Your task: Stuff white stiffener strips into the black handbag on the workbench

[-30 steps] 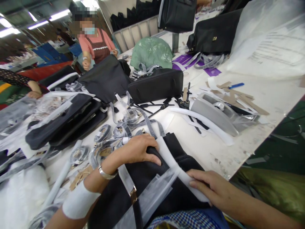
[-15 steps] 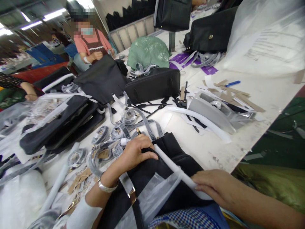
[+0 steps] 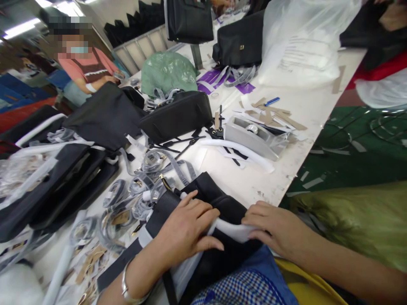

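A black leather bag lies at the table's near edge, partly in my lap. My left hand lies flat on top of it, fingers stretched out and pressing on a strip of white foam wrap. My right hand rests on the bag's right end with its fingers curled over the same white strip. Clear plastic film covers the bag's near side under my left wrist.
Grey wrapped straps and card tags lie left of the bag. Other black bags and a grey tape dispenser stand further back. A green sack and plastic sheets are beyond. A person in a pink top works across the table.
My left hand has slid from the bag's far edge toward my right hand. The white strip between them is now short and bunched. The view has swung to the right.
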Tool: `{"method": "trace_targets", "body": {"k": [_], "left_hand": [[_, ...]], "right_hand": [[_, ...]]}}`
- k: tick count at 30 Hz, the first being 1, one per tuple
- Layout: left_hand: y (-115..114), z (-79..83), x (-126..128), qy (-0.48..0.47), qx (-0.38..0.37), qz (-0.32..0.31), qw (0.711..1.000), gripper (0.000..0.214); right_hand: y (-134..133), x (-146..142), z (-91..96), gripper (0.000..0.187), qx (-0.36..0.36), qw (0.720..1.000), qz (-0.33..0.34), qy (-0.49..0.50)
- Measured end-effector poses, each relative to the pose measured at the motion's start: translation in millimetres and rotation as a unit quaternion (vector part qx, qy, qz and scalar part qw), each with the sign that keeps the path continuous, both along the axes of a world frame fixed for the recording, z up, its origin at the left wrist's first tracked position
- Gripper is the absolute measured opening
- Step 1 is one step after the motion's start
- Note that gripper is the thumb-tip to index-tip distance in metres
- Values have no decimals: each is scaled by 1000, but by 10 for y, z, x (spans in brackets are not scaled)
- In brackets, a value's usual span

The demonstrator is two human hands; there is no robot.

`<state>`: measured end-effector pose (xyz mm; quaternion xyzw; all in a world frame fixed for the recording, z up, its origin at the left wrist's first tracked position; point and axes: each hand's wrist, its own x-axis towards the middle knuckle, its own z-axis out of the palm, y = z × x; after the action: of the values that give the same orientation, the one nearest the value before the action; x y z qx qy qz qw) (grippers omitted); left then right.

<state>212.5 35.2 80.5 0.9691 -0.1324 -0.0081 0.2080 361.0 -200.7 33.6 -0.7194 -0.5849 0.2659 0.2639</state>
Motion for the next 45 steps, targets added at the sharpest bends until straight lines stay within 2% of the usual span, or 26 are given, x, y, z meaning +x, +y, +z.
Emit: {"method": "trace_targets", "body": {"k": [4,6,8,10,14,16,19,21,23,26,28,29,32,33,37,40,43,45], "left_hand": [[-63,-144,-42,-121,-54,-10,991,42],[-100,-188,-107,-187,-71,-5,980,34],[-135,-202,-170,-223,-55,3,973,30],[-155,-192,-213,-236,-20,14,971,28],[-153,-169,-236,-242,14,35,970,24],[-147,-174,-231,-245,14,36,969,23],[-148,-203,-226,-245,11,37,969,21],[-154,-239,-225,-238,3,38,971,20],[-159,-289,-214,-225,-4,33,974,19],[-162,-374,-157,-189,2,51,981,18],[-160,-423,-98,-154,5,77,985,22],[-158,-443,-68,-136,5,85,987,25],[-147,-494,-1,-92,12,90,992,34],[-143,-512,11,-82,18,91,992,35],[-127,-592,27,-62,44,102,992,40],[-122,-633,27,-57,61,101,991,43],[-125,-647,20,-58,63,100,991,44],[-129,-657,12,-62,56,102,991,45]], "right_hand": [[93,-162,-94,27,87,996,-12,11],[166,-249,-159,30,148,987,-17,64],[222,-318,-199,33,186,973,-19,137],[251,-364,-201,32,180,956,-41,227],[270,-412,-139,27,75,894,-122,424],[290,-432,-118,30,45,867,-150,473],[327,-449,-116,39,44,847,-183,497],[335,-434,-119,42,23,858,-156,489],[324,-395,-112,35,-23,896,-81,437],[297,-329,-85,36,-48,963,11,267],[283,-314,-67,35,-41,983,32,176],[279,-320,-61,37,-46,987,39,152],[271,-389,-60,72,-81,990,36,111],[269,-423,-66,76,-89,991,28,91],[244,-554,-108,49,-93,996,0,-2],[172,-614,-134,45,-66,997,-16,-24],[85,-645,-152,45,-14,999,-44,17],[65,-658,-173,49,-9,997,-71,35]]}}
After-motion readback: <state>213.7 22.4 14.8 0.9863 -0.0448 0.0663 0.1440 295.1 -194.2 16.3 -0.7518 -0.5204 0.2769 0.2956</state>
